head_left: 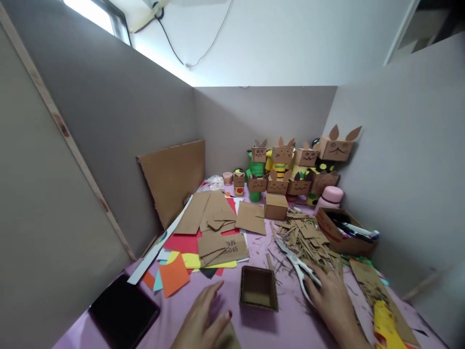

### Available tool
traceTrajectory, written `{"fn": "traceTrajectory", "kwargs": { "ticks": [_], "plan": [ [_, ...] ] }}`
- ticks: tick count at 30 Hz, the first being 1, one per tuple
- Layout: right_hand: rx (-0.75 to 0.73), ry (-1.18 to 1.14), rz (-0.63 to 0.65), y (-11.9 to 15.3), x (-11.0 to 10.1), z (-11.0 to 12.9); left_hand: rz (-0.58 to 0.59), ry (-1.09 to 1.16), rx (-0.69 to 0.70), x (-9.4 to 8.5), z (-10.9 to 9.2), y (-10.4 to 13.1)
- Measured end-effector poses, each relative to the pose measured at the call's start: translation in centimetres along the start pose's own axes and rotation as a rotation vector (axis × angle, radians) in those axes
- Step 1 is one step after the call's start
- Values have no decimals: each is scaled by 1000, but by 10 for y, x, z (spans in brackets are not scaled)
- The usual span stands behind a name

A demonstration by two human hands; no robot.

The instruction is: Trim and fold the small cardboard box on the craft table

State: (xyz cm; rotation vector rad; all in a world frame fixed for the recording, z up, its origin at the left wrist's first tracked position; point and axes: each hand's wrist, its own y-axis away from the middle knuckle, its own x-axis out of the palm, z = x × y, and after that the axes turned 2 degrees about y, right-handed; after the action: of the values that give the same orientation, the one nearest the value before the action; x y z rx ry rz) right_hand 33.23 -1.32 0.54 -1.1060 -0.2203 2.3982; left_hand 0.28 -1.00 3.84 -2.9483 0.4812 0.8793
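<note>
A pair of scissors with white handles (301, 271) lies on the pink tabletop, its blades pointing away to the upper left. My right hand (331, 298) has its fingers wrapped at the scissors' handles. Near the bottom edge, my left hand (205, 317) is spread, thumb apart from the fingers, beside a piece of cardboard (228, 338) partly cut off by the frame. Between my hands stands a small open cardboard box (258, 289), its opening facing up.
Cardboard pieces (221, 247) and an orange paper (174, 275) lie left of centre. A heap of cardboard scraps (307, 235), a box of pens (347, 232) and a yellow glue gun (387, 325) are right. Cardboard animal figures (279, 165) stand behind; a black tablet (124, 311) lies left.
</note>
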Motion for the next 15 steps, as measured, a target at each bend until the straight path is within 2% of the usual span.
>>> {"fn": "traceTrajectory", "kwargs": {
  "ticks": [3, 6, 9, 11, 13, 15],
  "plan": [
    [4, -131, 34, 7, 8, 17, 10, 34, -8, 13, -16, -16],
    [-36, -273, 180, 21, 22, 39, 39, 72, 62, 26, -33, -30],
    [-122, -364, 283, 34, 29, 54, 43, 114, 124, 31, -41, -34],
    [-127, -409, 250, 42, 30, 58, -23, 178, 123, 30, -39, -30],
    [-50, -490, 118, 50, 30, 60, -113, 307, 123, 29, -33, -20],
    [31, -686, 56, 57, 31, 64, -144, 465, 142, 32, -25, -9]
  ]
}}
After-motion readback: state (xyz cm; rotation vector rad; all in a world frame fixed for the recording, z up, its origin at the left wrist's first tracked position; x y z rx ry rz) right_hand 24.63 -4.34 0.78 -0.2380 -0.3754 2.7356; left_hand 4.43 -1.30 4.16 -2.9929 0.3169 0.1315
